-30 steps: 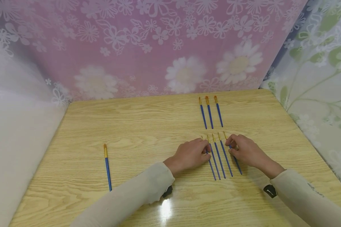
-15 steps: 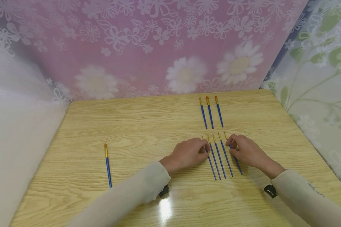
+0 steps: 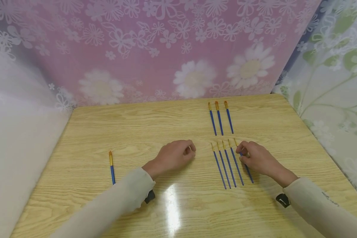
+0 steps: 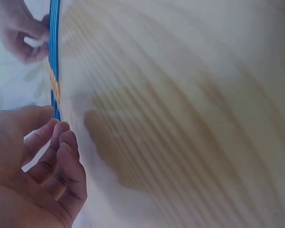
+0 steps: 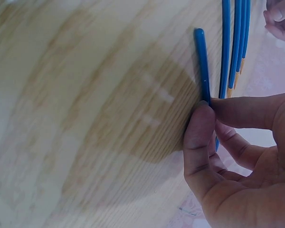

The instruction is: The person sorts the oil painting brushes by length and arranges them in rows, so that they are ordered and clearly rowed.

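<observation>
Thumb and fingers of my right hand [image 3: 257, 158] pinch the rightmost thin blue paintbrush [image 3: 249, 174] of a slanted row on the table. In the right wrist view its blue handle [image 5: 203, 61] sticks out past the thumb and fingertip. The other thin paintbrushes [image 3: 229, 165] of the row lie side by side to the left of it, gold ferrules toward the back. My left hand [image 3: 175, 155] is left of the row, fingers loosely curled and holding nothing. Its relaxed fingers [image 4: 73, 178] also show in the left wrist view.
Three wider paintbrushes [image 3: 219, 120] lie at the back of the wooden table [image 3: 142, 125]. A single paintbrush [image 3: 112, 170] lies at the left, its lower end hidden by my left sleeve [image 3: 116, 198]. Flowered cloth [image 3: 154, 66] hangs behind the table.
My left hand has moved left, away from the leftmost thin paintbrush, which now shows in full. The right hand stays in place on its paintbrush.
</observation>
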`<state>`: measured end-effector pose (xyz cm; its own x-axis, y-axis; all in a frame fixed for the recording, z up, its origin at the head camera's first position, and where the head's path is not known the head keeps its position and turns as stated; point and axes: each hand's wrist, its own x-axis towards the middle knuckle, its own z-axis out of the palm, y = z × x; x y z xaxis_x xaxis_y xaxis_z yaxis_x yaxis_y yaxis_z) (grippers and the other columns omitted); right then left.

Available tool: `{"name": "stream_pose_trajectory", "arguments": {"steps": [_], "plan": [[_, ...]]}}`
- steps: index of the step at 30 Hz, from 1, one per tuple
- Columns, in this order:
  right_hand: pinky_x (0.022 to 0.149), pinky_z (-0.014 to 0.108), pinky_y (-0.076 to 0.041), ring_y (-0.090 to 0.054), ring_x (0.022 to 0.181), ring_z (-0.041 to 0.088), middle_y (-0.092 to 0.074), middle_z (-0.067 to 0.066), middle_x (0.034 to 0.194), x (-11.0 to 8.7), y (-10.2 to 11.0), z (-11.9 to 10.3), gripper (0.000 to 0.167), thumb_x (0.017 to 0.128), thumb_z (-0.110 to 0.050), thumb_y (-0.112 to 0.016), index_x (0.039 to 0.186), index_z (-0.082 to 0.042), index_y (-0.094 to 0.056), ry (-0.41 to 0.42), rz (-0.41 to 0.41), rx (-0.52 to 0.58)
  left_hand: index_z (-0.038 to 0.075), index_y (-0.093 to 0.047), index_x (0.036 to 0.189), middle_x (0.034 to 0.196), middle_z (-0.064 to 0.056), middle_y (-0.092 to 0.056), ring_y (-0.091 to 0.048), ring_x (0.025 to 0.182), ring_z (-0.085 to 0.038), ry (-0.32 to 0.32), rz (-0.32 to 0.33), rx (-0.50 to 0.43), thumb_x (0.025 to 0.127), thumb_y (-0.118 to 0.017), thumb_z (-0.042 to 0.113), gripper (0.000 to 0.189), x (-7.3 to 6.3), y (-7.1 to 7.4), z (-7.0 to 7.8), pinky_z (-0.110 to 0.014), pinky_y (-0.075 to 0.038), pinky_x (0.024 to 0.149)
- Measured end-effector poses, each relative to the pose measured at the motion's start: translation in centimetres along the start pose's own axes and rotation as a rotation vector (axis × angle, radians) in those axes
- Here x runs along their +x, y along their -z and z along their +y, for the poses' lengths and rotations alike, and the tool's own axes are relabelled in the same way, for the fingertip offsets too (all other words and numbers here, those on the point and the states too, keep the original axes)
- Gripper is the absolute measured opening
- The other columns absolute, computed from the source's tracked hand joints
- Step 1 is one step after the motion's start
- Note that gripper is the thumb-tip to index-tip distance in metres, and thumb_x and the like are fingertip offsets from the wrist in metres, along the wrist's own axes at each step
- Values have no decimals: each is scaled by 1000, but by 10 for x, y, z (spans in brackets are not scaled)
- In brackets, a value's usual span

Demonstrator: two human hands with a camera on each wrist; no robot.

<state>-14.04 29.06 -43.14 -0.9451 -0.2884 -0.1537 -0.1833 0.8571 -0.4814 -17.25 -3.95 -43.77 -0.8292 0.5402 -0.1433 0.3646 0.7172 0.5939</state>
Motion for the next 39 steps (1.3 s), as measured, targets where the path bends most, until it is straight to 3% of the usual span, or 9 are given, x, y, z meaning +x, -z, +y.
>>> {"name": "stream_pose_trajectory", "arguments": {"steps": [11, 24, 32, 39], "plan": [[72, 41, -55, -67, 92, 27, -71, 16, 103, 0, 0, 0, 13, 102, -3, -72, 114, 0, -69, -8, 1, -4, 25, -74, 122, 105, 10, -75, -66, 85, -11, 115, 69, -8, 110, -66, 34, 17, -28, 30, -37, -35, -55, 77], [72, 41, -55, -67, 94, 29, -70, 17, 105, -2, 1, -1, 13, 103, -3, -69, 115, 1, -69, -11, -1, 7, 19, -75, 123, 111, 2, -77, -70, 95, -16, 181, 153, 7, 111, -66, 32, 20, -72, 62, -82, -35, -56, 74], [74, 45, -56, -68, 96, 31, -70, 19, 107, -3, 1, -2, 15, 103, -3, -69, 117, 1, -69, -14, -7, 15, 16, -75, 124, 115, -2, -77, -70, 95, -19, 216, 167, 50, 111, -65, 32, 22, -100, 81, -106, -33, -53, 69], [75, 46, -57, -68, 97, 31, -71, 19, 107, -3, 2, -1, 14, 103, -3, -69, 116, 2, -69, -16, -7, 18, 15, -74, 125, 114, -6, -77, -68, 84, -15, 255, 149, 83, 111, -66, 33, 25, -122, 95, -124, -33, -54, 66]]}}
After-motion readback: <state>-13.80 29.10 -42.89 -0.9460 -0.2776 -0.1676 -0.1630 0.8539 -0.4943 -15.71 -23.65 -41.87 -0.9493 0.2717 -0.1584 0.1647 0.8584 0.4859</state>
